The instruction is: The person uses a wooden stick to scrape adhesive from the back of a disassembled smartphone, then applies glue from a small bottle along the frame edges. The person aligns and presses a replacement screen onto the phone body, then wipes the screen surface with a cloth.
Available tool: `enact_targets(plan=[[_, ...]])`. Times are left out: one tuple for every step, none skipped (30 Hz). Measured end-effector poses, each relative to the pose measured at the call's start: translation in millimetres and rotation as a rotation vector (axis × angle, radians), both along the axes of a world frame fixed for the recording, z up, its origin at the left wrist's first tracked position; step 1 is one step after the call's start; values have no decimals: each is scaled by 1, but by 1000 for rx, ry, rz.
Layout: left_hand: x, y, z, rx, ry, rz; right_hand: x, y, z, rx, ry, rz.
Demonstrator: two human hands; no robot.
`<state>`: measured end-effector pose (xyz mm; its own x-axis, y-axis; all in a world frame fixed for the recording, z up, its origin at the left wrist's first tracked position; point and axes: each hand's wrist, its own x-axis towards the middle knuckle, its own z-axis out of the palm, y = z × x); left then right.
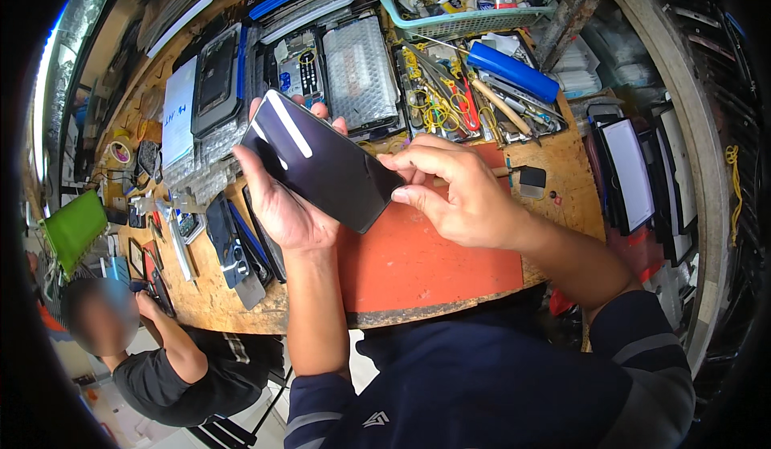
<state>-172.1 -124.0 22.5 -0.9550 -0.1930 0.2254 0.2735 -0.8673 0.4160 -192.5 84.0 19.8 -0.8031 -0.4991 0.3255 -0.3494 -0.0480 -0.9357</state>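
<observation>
A black smartphone (321, 156) with a glossy dark face lies tilted across my left hand (289, 208). White light streaks reflect off its upper part. My left thumb presses along one long edge, and the fingertips curl up over the opposite edge. My right hand (450, 188) is at the phone's right end, with thumb and forefinger closed on its corner. Whether anything thin is also between those fingertips is too small to tell. Beneath both hands lies an orange-red work mat (434, 260) on the wooden table.
Behind the mat stand a tray of tools (482, 87), a blue cylinder (512, 71) and a green basket (474, 25) of supplies. Bubble-wrapped panels (359, 71) and tablet-like devices fill the back left. A small brush (530, 177) lies right. Another person (173, 365) sits lower left.
</observation>
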Motion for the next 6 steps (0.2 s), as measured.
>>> enact_targets(plan=[[0,0,0,-33,-55,32,-1,1,-1,-8,-1,17],[0,0,0,-61,-87,48,-3,3,-1,-1,-15,33],[0,0,-2,-176,-154,121,-5,5,-1,5,-29,51],[0,-1,-5,-212,-258,166,-6,6,-1,9,-32,75],[-1,-4,-8,-239,-248,151,-8,8,-1,12,-35,100],[0,-11,-9,-265,-322,131,-10,9,-1,9,-38,127]])
